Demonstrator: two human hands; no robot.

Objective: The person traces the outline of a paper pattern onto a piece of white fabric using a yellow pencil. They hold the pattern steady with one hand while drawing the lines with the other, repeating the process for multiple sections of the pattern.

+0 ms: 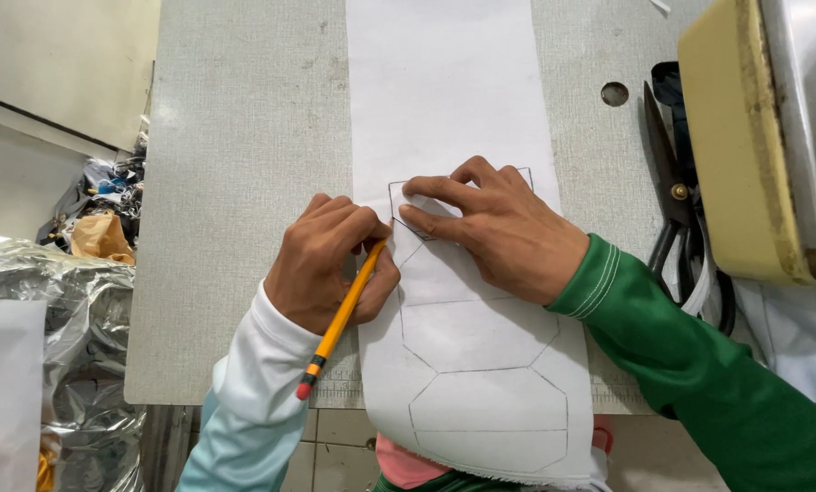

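A: Left hand [331,264]?

B: Curled tight around a yellow pencil [342,314], pinching it near the tip. The tip sits at the left edge of a small white template [408,202]; the red eraser end points back toward the white sleeve.

A: Right hand [499,232]?

B: Palm down, fingers [435,189] stretched flat and pressing the template onto the white strip [444,100]. It grips nothing, just pins. Green sleeve with white cuff stripes.

A: Where does the strip lie?

B: It runs down the middle of the grey table [244,137] and drops over the near edge. It already carries pencilled outlines [485,401], angular many-sided shapes stacked one above the other.

A: Tips for tracing well?

B: My judgement: keep the pinning fingers close to the edge being traced so the template can't creep, hold the pencil snug against that edge, and use light pressure so the strip doesn't drag.

A: Textures?

B: The strip looks matte, smooth and thin, with a slightly frayed bottom edge. The table is speckled, with a round hole [614,93].

A: Around it?

B: Dark scissors [670,196] on the right, beside a cream-coloured machine body [731,146]. Crinkled silvery plastic [53,301] to the left, off the table.
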